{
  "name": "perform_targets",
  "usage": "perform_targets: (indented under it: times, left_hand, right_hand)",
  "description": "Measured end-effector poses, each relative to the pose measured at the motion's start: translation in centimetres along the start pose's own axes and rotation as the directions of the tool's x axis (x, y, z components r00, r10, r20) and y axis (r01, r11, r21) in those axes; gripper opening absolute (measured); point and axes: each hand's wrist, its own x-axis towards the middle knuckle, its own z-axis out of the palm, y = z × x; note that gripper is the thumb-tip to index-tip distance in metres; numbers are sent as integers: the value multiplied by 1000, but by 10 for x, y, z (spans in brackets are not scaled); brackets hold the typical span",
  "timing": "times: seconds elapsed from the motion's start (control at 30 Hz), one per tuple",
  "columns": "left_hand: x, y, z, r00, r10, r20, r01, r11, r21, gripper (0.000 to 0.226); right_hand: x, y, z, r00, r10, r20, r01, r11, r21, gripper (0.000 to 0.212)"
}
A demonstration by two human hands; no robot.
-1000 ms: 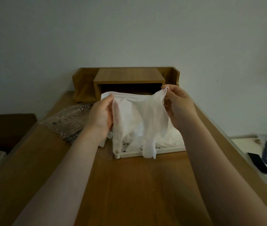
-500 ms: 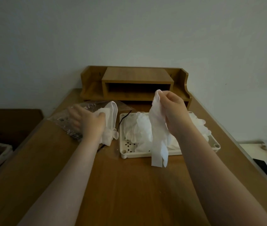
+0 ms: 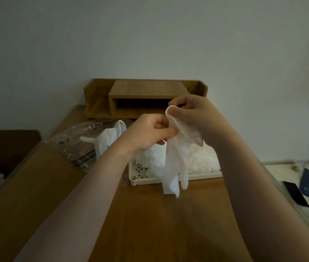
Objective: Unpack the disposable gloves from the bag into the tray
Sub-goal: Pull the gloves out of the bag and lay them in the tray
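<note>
Pinching the cuff of a glove [image 3: 176,163] up high with the right hand [image 3: 197,118], thumb and fingertips closed on the rolled rim. Coming in beside it, the left hand [image 3: 149,133], fingers curled and nipping the same glove just below the cuff. Hanging limp from both pinches, glove fingers dangling past the near rim of the tray [image 3: 146,181] and over the desk [image 3: 149,224].

Looking feather-light and floppy, this one: thin film, no stiffness at all, likely clingy and a bit slick, and probably easy to stretch or tear if yanked. Judging the cuff as the place to hold, since the rolled rim gives the fingers something to bite on; grabbing lower down likely just bunching the film.

Piling up in the tray behind: a white heap of gloves [image 3: 200,159] already lying on the perforated floor. Sitting left of the tray, the clear bag [image 3: 78,142], crinkled flat on the desk, with another glove [image 3: 108,140] lying on it by the tray, not yet in.

Standing at the back against the wall, a wooden shelf [image 3: 146,95]. Off to the right on a lower white surface, a dark phone [image 3: 295,193] and some blurred packets, too smeared to name.
</note>
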Motion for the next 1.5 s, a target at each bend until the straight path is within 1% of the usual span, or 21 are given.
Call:
perform_targets:
  times: [0.07,0.13,0.2,0.27,0.33,0.4,0.5,0.57,0.67,0.77,0.9,0.93,0.97,1.03,1.1,1.17,1.23,1.3,1.37,1.4,1.5]
  left_hand:
    - [3,2,3,999,-33,-35,30,995,-97,8]
    - [8,6,3,994,-81,-75,53,948,-314,15]
    - [12,9,1,986,-126,-111,56,868,-493,19]
    - [15,9,0,975,-172,-140,69,836,-544,20]
    - [17,6,2,960,-242,-137,114,792,-600,24]
    - [18,4,4,937,-327,-126,152,701,-697,33]
    - [16,3,4,923,-372,-100,144,574,-806,33]
    - [16,1,6,925,-373,-75,142,523,-841,36]
    - [14,4,12,937,-346,-48,135,486,-864,37]
    - [13,4,15,955,-295,-38,101,441,-892,35]
    - [13,-7,10,977,-210,-29,20,227,-974,24]
    - [13,-9,6,981,-191,-20,26,235,-972,30]
    - [14,-10,3,982,-187,-3,54,301,-952,41]
    - [18,-14,0,979,-202,26,129,516,-847,61]
    - [22,-17,1,975,-221,29,179,698,-693,54]
    - [25,-17,4,960,-281,16,242,796,-555,49]
    - [28,-19,9,936,-352,-22,314,859,-404,55]
    - [31,-21,14,934,-349,-75,334,928,-165,43]
    - [35,-21,19,942,-316,-116,317,948,-7,22]
    - [37,-23,19,944,-303,-133,310,950,31,18]
    - [46,-35,22,947,-277,-160,294,951,94,20]
  right_hand:
    - [3,9,-6,989,110,98,-134,952,276,17]
    - [3,16,-11,961,134,242,-257,755,603,34]
    - [-1,24,-12,939,126,319,-326,613,720,58]
    - [-5,30,-8,930,119,347,-353,549,758,64]
    - [-9,35,-5,934,78,349,-336,526,781,75]
    - [-12,34,-4,944,22,329,-283,566,774,77]
    - [-15,29,0,971,-40,235,-117,779,616,49]
    - [-14,30,4,989,-43,139,-35,859,511,32]
    - [-13,26,9,999,31,26,-40,888,458,13]
    - [-11,27,13,998,67,7,-64,913,403,15]
    - [-7,30,5,994,97,-59,-70,931,359,16]
    - [-5,31,1,996,58,-71,-36,960,278,17]
    - [-3,31,-3,997,-1,-74,12,989,150,18]
    - [2,33,-9,992,-118,-39,111,981,-156,17]
    - [7,33,-14,984,-175,13,165,894,-417,16]
    - [10,33,-17,974,-213,76,216,779,-589,19]
    - [13,35,-18,956,-211,203,293,692,-660,21]
    - [13,37,-18,932,-157,328,345,663,-664,24]
    - [16,43,-20,928,-96,361,320,704,-635,29]
    - [18,47,-21,936,-59,348,276,737,-617,32]
    - [26,66,-32,925,76,373,176,783,-597,26]
